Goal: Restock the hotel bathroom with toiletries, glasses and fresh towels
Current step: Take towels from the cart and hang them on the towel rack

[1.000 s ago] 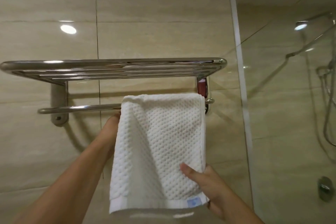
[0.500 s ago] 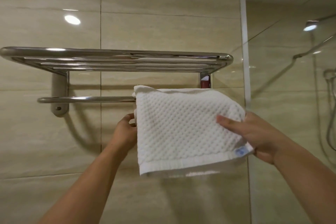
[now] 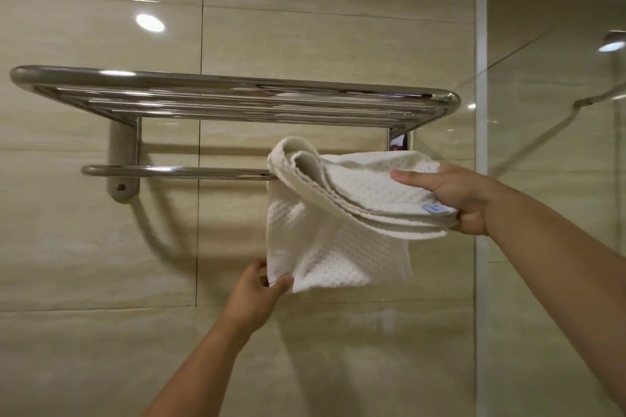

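The white waffle-weave towel [image 3: 338, 247], draped over the thin chrome rail [image 3: 169, 172] just left of the right grip [image 3: 454, 198], could slide off that rail if one side is tugged harder, since its front layers are lifted nearly level. The right grip is clenched round those stacked edges, thumb on top. Below it, the left grip [image 3: 259, 289] pinches the hanging lower corner.

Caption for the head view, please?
Left hand pinches a lower corner of the white towel; right hand holds its folded end under the chrome rack.
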A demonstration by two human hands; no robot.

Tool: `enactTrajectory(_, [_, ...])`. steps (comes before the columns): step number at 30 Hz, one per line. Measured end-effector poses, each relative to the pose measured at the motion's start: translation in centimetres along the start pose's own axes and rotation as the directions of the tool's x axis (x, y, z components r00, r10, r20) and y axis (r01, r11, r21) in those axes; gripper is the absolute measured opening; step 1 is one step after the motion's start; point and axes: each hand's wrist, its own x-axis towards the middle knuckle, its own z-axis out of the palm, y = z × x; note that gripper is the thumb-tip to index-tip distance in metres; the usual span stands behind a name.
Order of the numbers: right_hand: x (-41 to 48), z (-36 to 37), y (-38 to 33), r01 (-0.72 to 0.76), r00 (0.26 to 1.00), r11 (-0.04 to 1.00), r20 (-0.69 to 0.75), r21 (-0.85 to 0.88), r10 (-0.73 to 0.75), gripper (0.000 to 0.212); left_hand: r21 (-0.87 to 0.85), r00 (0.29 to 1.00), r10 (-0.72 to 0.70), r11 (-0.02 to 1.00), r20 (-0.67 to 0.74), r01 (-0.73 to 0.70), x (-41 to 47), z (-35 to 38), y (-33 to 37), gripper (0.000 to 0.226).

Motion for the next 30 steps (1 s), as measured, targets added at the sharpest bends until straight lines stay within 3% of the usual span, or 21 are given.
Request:
enactTrajectory(2, [0.7,-0.5,1.6,-0.010,0.999,0.999,0.031,0.036,0.009,0.105,0.024,1.000,0.000,1.000,-0.007,0.001,0.0,-1.2,0.3,0.044])
enactTrajectory(6, [-0.2,0.3,5.1,-0.022,0.997,0.994,0.082,0.104,0.014,0.051,-0.007,0.997,0.056,0.998,-0.045,-0.056,-0.5,-3.6,2.3,0.045])
enactTrajectory(8, [-0.5,0.9,7.1,0.007,0.998,0.994,0.056,0.106,-0.013,0.041,-0.100,0.997,0.071,0.992,-0.029,-0.074,-0.9,-4.9,3.5,0.047])
enactTrajectory(10, [-0.4,1.6,8.7,0.049,0.998,0.994,-0.035,0.093,-0.045,0.045,-0.220,0.997,0.079,0.973,0.008,-0.075,-1.3,-5.5,4.6,0.055])
enactTrajectory(13, [-0.4,2.4,10.4,0.043,0.993,0.997,-0.116,0.062,-0.036,0.051,-0.291,0.993,0.097,0.954,0.066,-0.074,-2.4,-5.7,5.8,0.043])
enactTrajectory(16, [-1.4,2.4,11.9,-0.078,0.996,0.995,-0.026,0.070,0.080,0.058,-0.173,0.990,0.103,0.981,0.099,-0.085,-3.3,-5.6,5.6,0.041])
enactTrajectory(19, [-2.5,2.4,12.7,-0.116,0.993,0.986,0.043,0.123,0.112,0.046,0.024,0.990,0.097,0.995,0.101,-0.100,-3.8,-4.8,4.2,0.040])
enactTrajectory(23, [-2.3,3.1,13.1,0.006,0.998,0.990,-0.069,0.141,0.004,0.037,-0.047,0.996,0.063,0.997,0.070,-0.060,-4.9,-2.2,2.8,0.025])
enactTrajectory(27, [-1.3,2.9,13.0,0.132,0.971,0.988,-0.209,0.078,-0.113,0.035,-0.003,0.998,0.051,0.999,0.023,-0.051,-5.5,-1.9,2.4,0.023])
enactTrajectory(30, [-1.1,2.9,13.3,0.155,0.967,0.985,-0.215,0.075,-0.136,0.030,-0.024,0.998,0.059,0.998,0.026,-0.058,-5.9,-2.5,3.2,0.032])
